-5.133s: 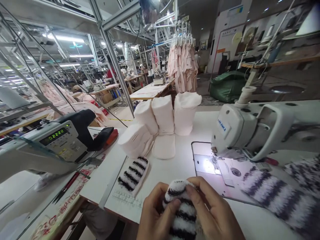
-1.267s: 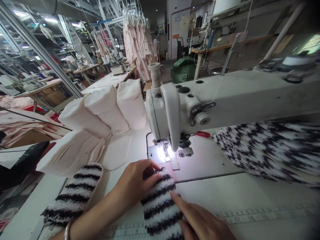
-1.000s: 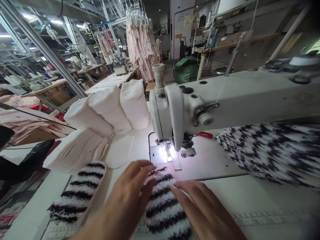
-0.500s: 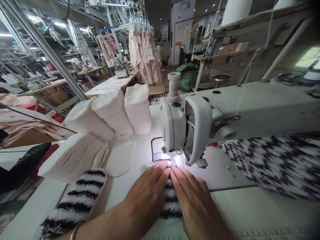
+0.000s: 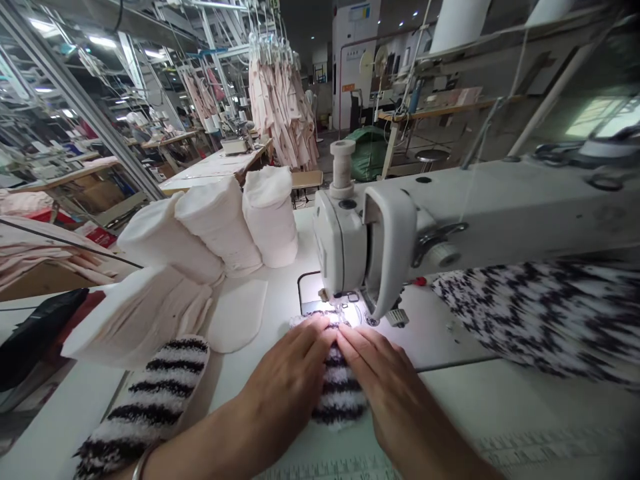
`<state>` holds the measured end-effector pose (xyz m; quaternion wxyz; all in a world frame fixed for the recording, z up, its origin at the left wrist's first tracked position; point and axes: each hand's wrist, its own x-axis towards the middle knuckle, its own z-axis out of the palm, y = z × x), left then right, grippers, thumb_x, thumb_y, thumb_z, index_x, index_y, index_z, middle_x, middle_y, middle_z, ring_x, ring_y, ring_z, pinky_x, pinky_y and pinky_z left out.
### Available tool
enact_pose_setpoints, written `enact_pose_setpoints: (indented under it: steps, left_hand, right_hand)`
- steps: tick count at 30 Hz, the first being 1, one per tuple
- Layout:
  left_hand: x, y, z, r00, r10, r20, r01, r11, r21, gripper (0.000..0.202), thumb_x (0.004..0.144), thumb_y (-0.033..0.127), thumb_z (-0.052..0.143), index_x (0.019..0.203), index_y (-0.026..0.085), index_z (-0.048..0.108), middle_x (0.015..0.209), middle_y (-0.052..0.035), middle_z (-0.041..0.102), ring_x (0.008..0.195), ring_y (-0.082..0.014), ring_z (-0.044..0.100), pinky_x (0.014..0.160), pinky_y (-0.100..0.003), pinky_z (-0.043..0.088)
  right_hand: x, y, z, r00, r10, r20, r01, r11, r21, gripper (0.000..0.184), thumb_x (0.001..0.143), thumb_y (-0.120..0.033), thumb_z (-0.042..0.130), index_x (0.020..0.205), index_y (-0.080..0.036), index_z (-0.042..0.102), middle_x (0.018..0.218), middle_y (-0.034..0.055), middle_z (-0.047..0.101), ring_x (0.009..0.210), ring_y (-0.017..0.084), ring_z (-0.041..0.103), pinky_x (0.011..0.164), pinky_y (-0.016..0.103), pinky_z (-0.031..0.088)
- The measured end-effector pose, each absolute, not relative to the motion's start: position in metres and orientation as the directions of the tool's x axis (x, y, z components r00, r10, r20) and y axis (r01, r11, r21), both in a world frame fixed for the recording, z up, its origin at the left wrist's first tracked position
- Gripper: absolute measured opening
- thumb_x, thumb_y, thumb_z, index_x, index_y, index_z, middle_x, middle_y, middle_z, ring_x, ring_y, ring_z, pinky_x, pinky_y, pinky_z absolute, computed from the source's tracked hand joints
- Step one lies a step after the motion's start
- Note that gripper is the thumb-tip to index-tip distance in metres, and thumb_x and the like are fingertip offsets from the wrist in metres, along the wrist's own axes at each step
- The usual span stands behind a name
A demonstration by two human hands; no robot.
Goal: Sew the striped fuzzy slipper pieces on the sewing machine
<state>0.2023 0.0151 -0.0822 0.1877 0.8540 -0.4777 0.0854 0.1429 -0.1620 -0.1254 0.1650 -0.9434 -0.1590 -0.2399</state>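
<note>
A fuzzy black-and-white striped fabric piece (image 5: 339, 393) lies flat on the white table (image 5: 500, 407), its far end under the lit needle area of the white sewing machine (image 5: 450, 213). My left hand (image 5: 290, 383) presses on its left side and my right hand (image 5: 385, 383) on its right side, fingertips nearly touching just in front of the presser foot. Both hands lie flat with fingers together, not gripping. Most of the piece is hidden beneath them.
A second striped piece (image 5: 150, 393) lies at the near left. Stacks of pale pink cut pieces (image 5: 220, 227) stand behind it, with one flat piece (image 5: 237, 313). A heap of striped fuzzy fabric (image 5: 540, 313) fills the right under the machine arm. Pink garments (image 5: 277, 100) hang behind.
Both hands slid the striped piece forward across the table until its far end reached the needle. My fingertips came together at the presser foot, and my view moved closer to the machine.
</note>
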Motion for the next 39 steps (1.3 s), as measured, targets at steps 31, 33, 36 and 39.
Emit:
enact_pose_setpoints:
  steps: [31, 33, 36, 39]
  left_hand:
    - [0.199, 0.027, -0.047, 0.606, -0.789, 0.105, -0.763, -0.539, 0.356, 0.011, 0.088, 0.012, 0.053, 0.090, 0.017, 0.063, 0.087, -0.0033, 0.061, 0.077, -0.0165, 0.058, 0.069, -0.032, 0.048]
    - [0.201, 0.027, -0.054, 0.623, -0.780, 0.060, -0.739, -0.561, 0.372, 0.008, 0.086, 0.011, 0.057, 0.088, 0.017, 0.062, 0.086, -0.0029, 0.061, 0.078, -0.0164, 0.058, 0.070, -0.031, 0.049]
    - [0.202, 0.030, -0.064, 0.612, -0.790, 0.038, -0.730, -0.545, 0.412, 0.008, 0.084, 0.009, 0.057, 0.085, 0.016, 0.061, 0.086, -0.0032, 0.060, 0.078, -0.0152, 0.056, 0.069, -0.028, 0.047]
    - [0.201, 0.032, -0.069, 0.583, -0.807, 0.091, -0.761, -0.503, 0.410, 0.011, 0.087, 0.008, 0.050, 0.083, 0.014, 0.058, 0.085, -0.0039, 0.058, 0.076, -0.0144, 0.053, 0.067, -0.027, 0.045]
  right_hand:
    - [0.109, -0.155, -0.106, 0.786, 0.286, 0.549, 0.475, -0.847, -0.239, 0.031, 0.083, 0.003, 0.038, 0.094, -0.013, 0.062, 0.095, 0.0082, 0.059, 0.090, 0.021, 0.054, 0.075, 0.036, 0.048]
    - [0.116, -0.157, -0.109, 0.817, 0.274, 0.508, 0.474, -0.820, -0.321, 0.034, 0.081, 0.007, 0.037, 0.089, -0.014, 0.062, 0.091, 0.0064, 0.058, 0.086, 0.019, 0.054, 0.073, 0.034, 0.049]
    - [0.121, -0.161, -0.111, 0.825, 0.256, 0.503, 0.485, -0.778, -0.400, 0.034, 0.082, 0.007, 0.036, 0.085, -0.014, 0.062, 0.087, 0.0048, 0.057, 0.082, 0.017, 0.054, 0.069, 0.031, 0.048]
    - [0.122, -0.163, -0.112, 0.823, 0.236, 0.516, 0.492, -0.750, -0.442, 0.033, 0.085, 0.005, 0.038, 0.089, -0.015, 0.063, 0.088, 0.0040, 0.057, 0.081, 0.015, 0.054, 0.069, 0.028, 0.047]
